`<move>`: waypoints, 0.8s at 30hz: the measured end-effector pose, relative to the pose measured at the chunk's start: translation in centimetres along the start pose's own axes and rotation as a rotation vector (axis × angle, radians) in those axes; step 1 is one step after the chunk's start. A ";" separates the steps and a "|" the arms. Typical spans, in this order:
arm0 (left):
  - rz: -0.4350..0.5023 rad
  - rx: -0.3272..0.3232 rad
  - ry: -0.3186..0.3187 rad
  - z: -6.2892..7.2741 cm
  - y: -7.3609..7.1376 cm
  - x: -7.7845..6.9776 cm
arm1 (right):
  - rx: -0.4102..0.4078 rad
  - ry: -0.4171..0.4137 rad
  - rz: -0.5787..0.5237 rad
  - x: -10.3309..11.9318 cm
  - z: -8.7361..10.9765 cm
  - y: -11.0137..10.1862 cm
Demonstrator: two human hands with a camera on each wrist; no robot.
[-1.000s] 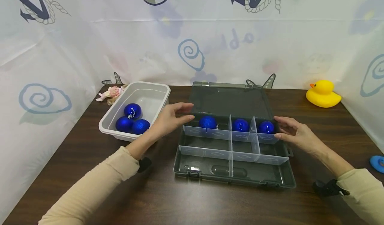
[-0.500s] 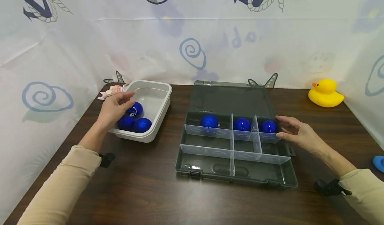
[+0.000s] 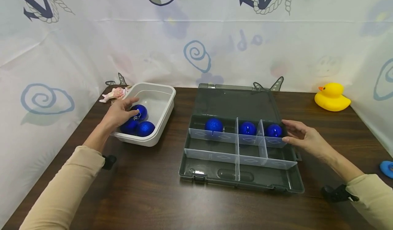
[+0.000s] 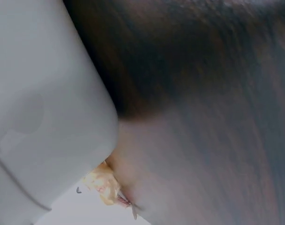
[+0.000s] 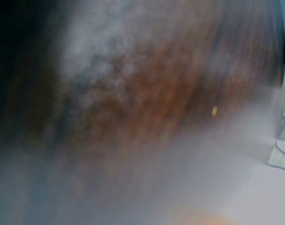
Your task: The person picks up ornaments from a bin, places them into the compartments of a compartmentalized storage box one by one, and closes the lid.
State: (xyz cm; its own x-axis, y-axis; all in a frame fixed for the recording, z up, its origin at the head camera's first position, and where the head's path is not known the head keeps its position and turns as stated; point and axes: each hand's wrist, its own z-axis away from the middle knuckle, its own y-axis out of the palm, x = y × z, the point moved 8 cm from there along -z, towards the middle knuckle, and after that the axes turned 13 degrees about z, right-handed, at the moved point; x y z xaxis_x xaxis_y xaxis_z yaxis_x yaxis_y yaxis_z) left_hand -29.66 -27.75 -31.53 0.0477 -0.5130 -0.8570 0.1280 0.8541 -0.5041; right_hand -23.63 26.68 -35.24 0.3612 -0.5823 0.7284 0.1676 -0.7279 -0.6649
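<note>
In the head view, my left hand (image 3: 118,114) is over the left side of a white plastic tub (image 3: 167,116) with three blue bauble ornaments. Its thumb and fingers are at the upper shiny bauble (image 3: 142,111), overlapping it; a firm grip is not visible. A glittery bauble (image 3: 145,128) and a partly covered one (image 3: 129,127) lie below. My right hand (image 3: 307,139) touches the right edge of a grey divided organizer box (image 3: 212,173), fingers loosely bent. Its back row holds a glittery bauble (image 3: 214,124) and two shiny ones, at centre (image 3: 247,128) and right (image 3: 274,131).
The box's lid (image 3: 234,102) lies open toward the back. A yellow rubber duck (image 3: 332,97) stands at the back right, and a blue round object (image 3: 387,168) at the right edge. A small pink figurine (image 3: 115,94) lies behind the tub. A printed curtain surrounds the dark wooden table.
My left hand has moved left from beside the box to the tub, then slightly lower toward the upper bauble. My right hand stays at the box's edge.
</note>
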 end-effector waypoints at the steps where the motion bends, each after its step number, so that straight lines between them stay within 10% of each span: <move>1: -0.011 0.004 -0.014 -0.1 0.1 0.2 | 0.000 -0.002 -0.002 0.0 0.0 0.0; 24: -0.166 -0.011 0.014 -1.4 1.2 0.2 | 0.023 0.037 0.065 -0.2 0.2 0.2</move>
State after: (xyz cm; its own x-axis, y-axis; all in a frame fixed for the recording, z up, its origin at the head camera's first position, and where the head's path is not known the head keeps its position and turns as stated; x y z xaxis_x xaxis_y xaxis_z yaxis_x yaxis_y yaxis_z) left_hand -30.92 -26.73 -32.40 0.0132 -0.6461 -0.7631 0.1221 0.7585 -0.6401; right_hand -23.52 26.76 -35.56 0.3376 -0.6413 0.6890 0.1661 -0.6799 -0.7142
